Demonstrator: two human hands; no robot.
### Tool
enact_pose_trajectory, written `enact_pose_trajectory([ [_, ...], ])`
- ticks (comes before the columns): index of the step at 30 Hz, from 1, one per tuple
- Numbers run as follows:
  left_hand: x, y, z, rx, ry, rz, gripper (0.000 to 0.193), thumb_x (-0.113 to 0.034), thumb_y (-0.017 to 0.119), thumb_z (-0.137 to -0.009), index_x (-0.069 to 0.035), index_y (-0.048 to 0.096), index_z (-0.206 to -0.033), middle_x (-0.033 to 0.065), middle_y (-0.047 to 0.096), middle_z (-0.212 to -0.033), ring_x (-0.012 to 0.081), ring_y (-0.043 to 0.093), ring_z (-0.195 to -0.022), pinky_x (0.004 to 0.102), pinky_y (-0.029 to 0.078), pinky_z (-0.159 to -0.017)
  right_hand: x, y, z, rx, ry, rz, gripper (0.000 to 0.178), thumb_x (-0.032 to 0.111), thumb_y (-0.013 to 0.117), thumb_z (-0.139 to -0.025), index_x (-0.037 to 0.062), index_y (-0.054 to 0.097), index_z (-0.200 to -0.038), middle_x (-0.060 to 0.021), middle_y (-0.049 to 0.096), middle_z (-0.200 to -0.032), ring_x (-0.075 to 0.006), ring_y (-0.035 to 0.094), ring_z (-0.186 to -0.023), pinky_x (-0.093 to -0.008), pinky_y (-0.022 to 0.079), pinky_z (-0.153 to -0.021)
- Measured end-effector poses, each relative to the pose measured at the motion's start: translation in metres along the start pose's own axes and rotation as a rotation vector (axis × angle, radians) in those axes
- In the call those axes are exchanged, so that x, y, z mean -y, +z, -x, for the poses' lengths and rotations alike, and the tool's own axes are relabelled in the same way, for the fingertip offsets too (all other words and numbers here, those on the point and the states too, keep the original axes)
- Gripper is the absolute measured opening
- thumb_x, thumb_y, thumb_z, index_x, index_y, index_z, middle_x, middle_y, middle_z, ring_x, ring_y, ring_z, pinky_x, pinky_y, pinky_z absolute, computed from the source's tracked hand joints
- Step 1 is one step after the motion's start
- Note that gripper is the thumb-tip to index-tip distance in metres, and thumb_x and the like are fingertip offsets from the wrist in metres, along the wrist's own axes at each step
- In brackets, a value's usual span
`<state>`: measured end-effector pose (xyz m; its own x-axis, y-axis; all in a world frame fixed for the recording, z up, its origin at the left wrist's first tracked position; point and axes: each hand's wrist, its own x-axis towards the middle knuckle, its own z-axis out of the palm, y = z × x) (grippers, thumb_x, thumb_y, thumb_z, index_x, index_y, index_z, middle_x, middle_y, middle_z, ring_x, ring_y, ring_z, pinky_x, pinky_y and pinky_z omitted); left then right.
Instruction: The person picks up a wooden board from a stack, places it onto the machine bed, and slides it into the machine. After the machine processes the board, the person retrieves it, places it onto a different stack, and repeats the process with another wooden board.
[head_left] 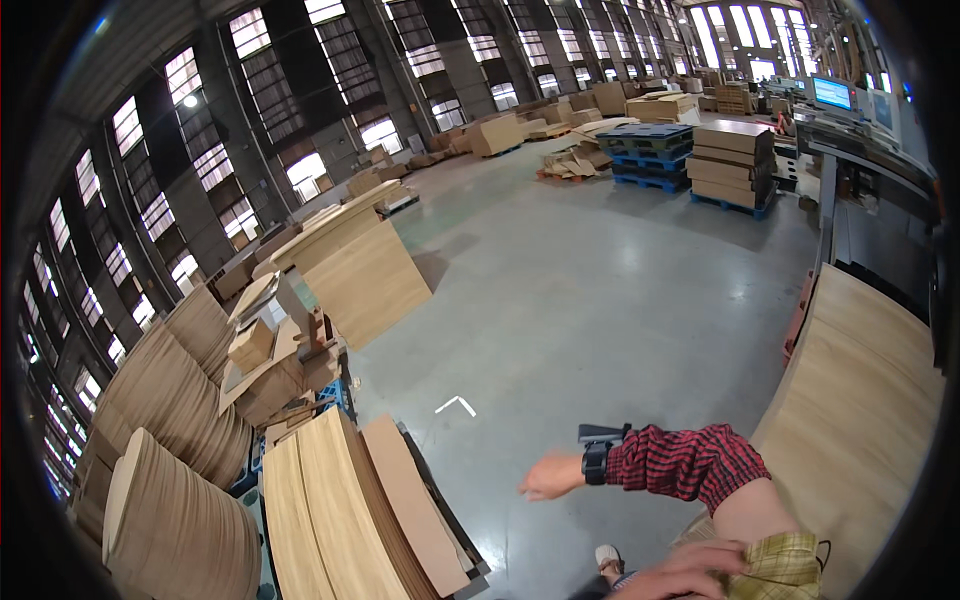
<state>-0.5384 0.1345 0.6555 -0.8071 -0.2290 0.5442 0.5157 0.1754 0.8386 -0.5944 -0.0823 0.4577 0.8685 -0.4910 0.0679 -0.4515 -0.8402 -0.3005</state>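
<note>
My right forearm reaches leftward over the floor in a red-and-black checked sleeve (680, 465). A black wrist device (597, 463) with a flat grey piece is strapped at its cuff. My right hand (553, 477) hangs in the air, slightly blurred, fingers loosely bent and holding nothing visible. Bare skin shows above the checked sleeve, near the elbow. There a yellow-green plaid sleeve (785, 568) is bunched up. My left hand (692, 570) reaches across at the lower edge, its fingers bent over the edge of that plaid sleeve; the fingertips are partly hidden.
Stacked wood-grain boards (310, 500) stand at lower left, with curved-looking panel stacks (180, 510) beside them. More wood-grain panels (850, 370) lie along my right, near a machine with a lit screen (832, 93). Blue pallets (648, 165) and board piles (730, 160) stand farther off on grey floor.
</note>
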Motion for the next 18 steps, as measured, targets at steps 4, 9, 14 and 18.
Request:
enact_pose_trajectory([
  [4, 0.039, -0.09, 0.097, -0.484, -0.59, 0.177, 0.018, -0.009, 0.051, -0.087, -0.001, 0.058, -0.101, 0.0087, 0.058, -0.102, 0.0188, 0.053, -0.099, 0.0302, 0.041, -0.085, 0.022, -0.061, -0.039, -0.08, -0.105, -0.124, 0.02, 0.025, 0.048, -0.083, 0.0068, 0.054, -0.088, -0.0155, 0.058, -0.077, -0.0354, 0.056, -0.075, -0.0462, 0.044, -0.061],
  [9, 0.117, -0.15, 0.215, -1.14, -0.858, 0.098, 0.021, -0.013, 0.051, -0.086, 0.002, 0.057, -0.098, 0.0074, 0.06, -0.088, 0.0167, 0.056, -0.087, 0.0285, 0.043, -0.079, 0.07, -0.138, -0.08, -0.234, -0.625, -0.517, 0.022, 0.02, 0.043, -0.088, 0.0033, 0.055, -0.097, -0.0103, 0.059, -0.086, -0.0246, 0.057, -0.081, -0.0328, 0.046, -0.069],
  [14, 0.146, -0.197, 0.237, -1.303, -0.926, -0.003, 0.024, -0.017, 0.049, -0.084, 0.0, 0.057, -0.098, 0.007, 0.058, -0.081, 0.0151, 0.053, -0.076, 0.0267, 0.043, -0.069, 0.167, -0.142, -0.086, -0.251, -1.205, -0.991, 0.022, 0.025, 0.05, -0.086, 0.0041, 0.057, -0.085, -0.0136, 0.057, -0.087, -0.0304, 0.054, -0.082, -0.039, 0.044, -0.07],
  [18, 0.16, -0.24, 0.236, -1.037, -0.928, -0.532, 0.026, -0.02, 0.048, -0.083, -0.001, 0.057, -0.098, 0.0067, 0.056, -0.076, 0.0138, 0.051, -0.067, 0.0253, 0.042, -0.061, 0.168, -0.122, -0.098, -0.239, -1.352, -1.11, 0.024, 0.025, 0.049, -0.089, 0.0029, 0.055, -0.084, -0.0142, 0.056, -0.088, -0.0319, 0.053, -0.085, -0.0404, 0.043, -0.073],
])
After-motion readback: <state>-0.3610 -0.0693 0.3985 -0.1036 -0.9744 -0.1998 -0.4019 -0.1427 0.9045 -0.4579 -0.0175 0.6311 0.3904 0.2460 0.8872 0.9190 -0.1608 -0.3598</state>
